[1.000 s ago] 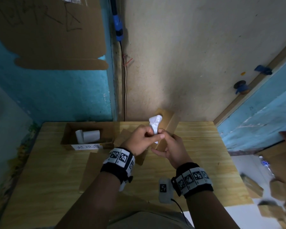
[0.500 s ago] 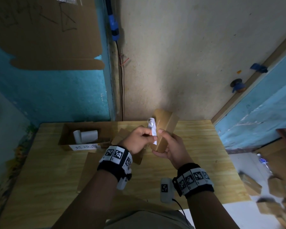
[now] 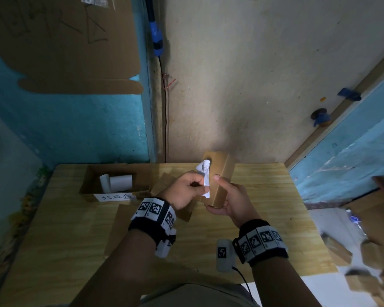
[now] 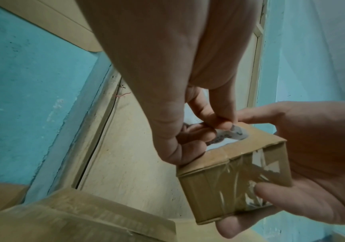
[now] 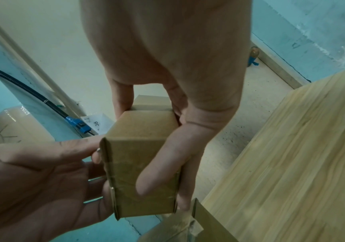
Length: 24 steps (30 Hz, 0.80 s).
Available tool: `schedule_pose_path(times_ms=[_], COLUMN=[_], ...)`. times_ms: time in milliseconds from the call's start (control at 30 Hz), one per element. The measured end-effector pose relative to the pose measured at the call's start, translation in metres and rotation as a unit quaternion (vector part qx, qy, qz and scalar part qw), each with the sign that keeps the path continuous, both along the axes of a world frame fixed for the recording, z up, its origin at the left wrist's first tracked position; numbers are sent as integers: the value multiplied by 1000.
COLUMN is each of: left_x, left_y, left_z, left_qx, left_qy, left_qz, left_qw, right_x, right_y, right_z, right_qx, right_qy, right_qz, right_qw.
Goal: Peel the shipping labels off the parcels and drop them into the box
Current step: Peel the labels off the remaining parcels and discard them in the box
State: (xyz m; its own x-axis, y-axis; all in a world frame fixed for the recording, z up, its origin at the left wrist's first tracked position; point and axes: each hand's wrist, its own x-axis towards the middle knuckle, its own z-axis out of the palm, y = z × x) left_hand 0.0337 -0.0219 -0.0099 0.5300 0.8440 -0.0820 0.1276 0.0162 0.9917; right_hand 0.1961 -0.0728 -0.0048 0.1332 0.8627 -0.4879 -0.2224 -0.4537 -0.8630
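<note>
A small brown cardboard parcel (image 3: 221, 171) is held upright above the table, my right hand (image 3: 222, 196) wrapped round it with thumb on the near face and fingers behind. In the right wrist view the same parcel (image 5: 142, 155) sits in those fingers. A white shipping label (image 3: 204, 171) curls off its left face. My left hand (image 3: 200, 185) pinches the label (image 4: 227, 134) between thumb and forefinger, right beside the parcel (image 4: 233, 176). The open cardboard box (image 3: 91, 180) lies at the table's back left, with rolled white labels (image 3: 118, 182) inside.
A handwritten paper tag (image 3: 115, 197) is stuck to the box front. Flat cardboard pieces (image 3: 122, 220) lie under my left forearm. A grey tagged device (image 3: 223, 254) with a cable sits at the near edge. More parcels (image 3: 368, 262) are heaped on the floor at right.
My left hand has drawn a little to the left, away from the right thumb, and the white label stands further off the parcel's face. The parcel has stayed in my right hand.
</note>
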Motion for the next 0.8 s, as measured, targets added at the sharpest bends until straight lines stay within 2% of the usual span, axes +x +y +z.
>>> schedule_pose_path(times_ms=[367,633,800], left_x=[3,-2,-5], left_y=[2,4,6], left_z=[-5,-8,-12], left_qx=[22,-2,-13], left_qy=[-11,-49,-39], left_qz=[13,3,11], left_qw=[1000,999,999], right_x=[6,6,5], right_y=[-1,2,4], right_z=[-3,-6,-8], right_qx=[1,-6,-7], right_qy=[23,31,31], right_qz=[-4,-6,-3], right_qw=[1000,999,999])
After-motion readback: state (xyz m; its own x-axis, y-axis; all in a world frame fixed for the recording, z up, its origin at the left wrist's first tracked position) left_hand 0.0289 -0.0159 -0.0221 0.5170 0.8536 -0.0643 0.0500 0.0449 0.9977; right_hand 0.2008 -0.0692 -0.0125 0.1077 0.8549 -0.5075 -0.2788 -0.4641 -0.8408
